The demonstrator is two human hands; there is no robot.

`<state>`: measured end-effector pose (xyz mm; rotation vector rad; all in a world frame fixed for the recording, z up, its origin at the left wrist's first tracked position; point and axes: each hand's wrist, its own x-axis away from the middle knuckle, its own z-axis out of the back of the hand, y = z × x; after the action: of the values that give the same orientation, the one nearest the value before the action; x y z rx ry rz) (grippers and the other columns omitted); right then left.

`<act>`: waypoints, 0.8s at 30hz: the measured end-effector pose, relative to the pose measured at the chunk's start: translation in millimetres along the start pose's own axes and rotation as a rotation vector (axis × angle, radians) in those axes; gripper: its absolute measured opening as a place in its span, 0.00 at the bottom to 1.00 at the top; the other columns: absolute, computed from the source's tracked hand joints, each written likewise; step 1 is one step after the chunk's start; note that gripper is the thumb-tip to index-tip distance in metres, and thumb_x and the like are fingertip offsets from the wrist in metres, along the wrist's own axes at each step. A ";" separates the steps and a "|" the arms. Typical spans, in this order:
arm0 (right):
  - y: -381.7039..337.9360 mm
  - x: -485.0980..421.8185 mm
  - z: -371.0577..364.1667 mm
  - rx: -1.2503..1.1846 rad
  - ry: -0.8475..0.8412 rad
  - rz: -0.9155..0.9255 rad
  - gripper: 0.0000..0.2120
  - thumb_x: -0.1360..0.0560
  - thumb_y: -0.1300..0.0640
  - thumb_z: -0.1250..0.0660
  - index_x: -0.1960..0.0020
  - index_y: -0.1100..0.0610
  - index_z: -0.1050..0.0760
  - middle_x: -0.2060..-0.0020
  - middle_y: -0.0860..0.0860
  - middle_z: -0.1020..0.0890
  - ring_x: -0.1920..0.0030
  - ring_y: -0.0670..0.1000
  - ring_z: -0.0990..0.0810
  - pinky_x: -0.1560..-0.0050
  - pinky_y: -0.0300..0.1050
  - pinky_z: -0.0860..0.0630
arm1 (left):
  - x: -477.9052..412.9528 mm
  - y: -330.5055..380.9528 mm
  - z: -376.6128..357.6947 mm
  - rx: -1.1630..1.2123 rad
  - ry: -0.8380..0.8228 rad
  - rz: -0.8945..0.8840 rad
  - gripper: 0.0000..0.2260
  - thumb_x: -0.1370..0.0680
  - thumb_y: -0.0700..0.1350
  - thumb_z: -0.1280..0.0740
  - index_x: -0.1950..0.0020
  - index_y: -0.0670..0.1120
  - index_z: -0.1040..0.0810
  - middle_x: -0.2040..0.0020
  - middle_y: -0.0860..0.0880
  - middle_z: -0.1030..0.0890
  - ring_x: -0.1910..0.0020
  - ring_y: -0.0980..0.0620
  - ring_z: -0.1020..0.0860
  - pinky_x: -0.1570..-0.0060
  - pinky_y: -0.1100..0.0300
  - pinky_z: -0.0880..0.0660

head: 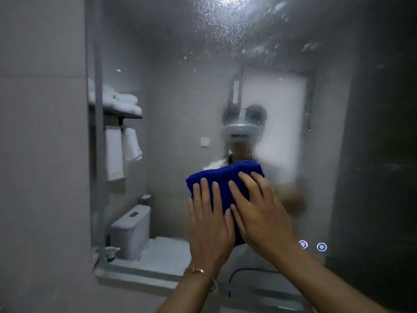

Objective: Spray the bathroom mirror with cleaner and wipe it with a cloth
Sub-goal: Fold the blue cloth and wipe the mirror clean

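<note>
- Left hand (209,224) and right hand (259,213), side by side with fingers straight, are pressing a blue cloth (223,179) against the mirror (180,86).
- Spray droplets (225,30) above the hands are probably risking streaks if they dry before being wiped.

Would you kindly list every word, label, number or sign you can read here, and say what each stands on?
No words or numbers can be read.
Lit wavy-line sign, on the mirror, lower right: a symbol, no text.
Lit sun-like sign beside it: a symbol, no text.
Gold mark on the hanging towel: too blurred.
Green label on the spray bottle: too blurred.
</note>
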<state>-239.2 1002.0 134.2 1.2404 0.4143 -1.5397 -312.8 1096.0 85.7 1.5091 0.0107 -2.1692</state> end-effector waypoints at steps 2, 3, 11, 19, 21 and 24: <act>-0.8 -1.2 -2.7 0.044 0.054 0.033 0.23 0.24 0.55 0.45 0.32 0.64 0.33 0.35 0.63 0.29 0.34 0.62 0.34 0.36 0.61 0.30 | 2.5 -1.3 -5.8 -0.040 0.034 -0.001 0.29 0.21 0.49 0.50 0.23 0.43 0.57 0.23 0.43 0.56 0.24 0.44 0.54 0.28 0.48 0.53; -1.4 -0.7 -5.9 0.064 0.066 0.046 0.25 0.25 0.54 0.45 0.30 0.63 0.37 0.33 0.62 0.32 0.33 0.62 0.35 0.34 0.61 0.33 | 2.7 -3.3 -7.2 -0.061 0.044 -0.010 0.30 0.22 0.49 0.49 0.23 0.42 0.56 0.23 0.42 0.55 0.24 0.44 0.53 0.28 0.47 0.52; -21.6 -29.2 -34.5 0.024 0.139 -0.021 0.24 0.18 0.50 0.55 0.26 0.58 0.43 0.26 0.59 0.39 0.27 0.59 0.42 0.28 0.56 0.49 | -32.2 -44.4 15.6 -0.151 0.095 -0.182 0.32 0.24 0.49 0.48 0.23 0.45 0.58 0.23 0.42 0.54 0.25 0.45 0.51 0.28 0.46 0.53; -55.4 -154.4 -18.2 0.152 0.171 0.045 0.25 0.23 0.48 0.49 0.31 0.58 0.30 0.32 0.60 0.29 0.31 0.61 0.33 0.33 0.58 0.42 | -119.4 -76.1 90.9 -0.227 0.079 -0.030 0.30 0.25 0.50 0.57 0.24 0.42 0.56 0.23 0.43 0.56 0.25 0.48 0.59 0.27 0.50 0.59; -56.0 -143.8 -17.9 0.144 0.207 0.037 0.25 0.24 0.49 0.47 0.32 0.59 0.29 0.33 0.60 0.29 0.32 0.62 0.34 0.32 0.59 0.42 | -115.3 -68.6 87.8 -0.232 0.111 -0.041 0.30 0.25 0.48 0.55 0.24 0.38 0.51 0.23 0.39 0.53 0.25 0.45 0.57 0.27 0.49 0.57; -55.8 -138.0 -13.5 0.160 0.286 0.095 0.23 0.25 0.51 0.44 0.36 0.62 0.26 0.33 0.61 0.28 0.33 0.61 0.38 0.32 0.59 0.42 | -112.4 -67.2 75.9 -0.228 0.184 -0.070 0.28 0.24 0.44 0.50 0.26 0.35 0.46 0.24 0.37 0.50 0.25 0.43 0.53 0.27 0.48 0.53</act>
<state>-295.7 1103.2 228.7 1.5919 0.4147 -1.3384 -376.3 1177.5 196.3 1.5876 0.3645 -1.9956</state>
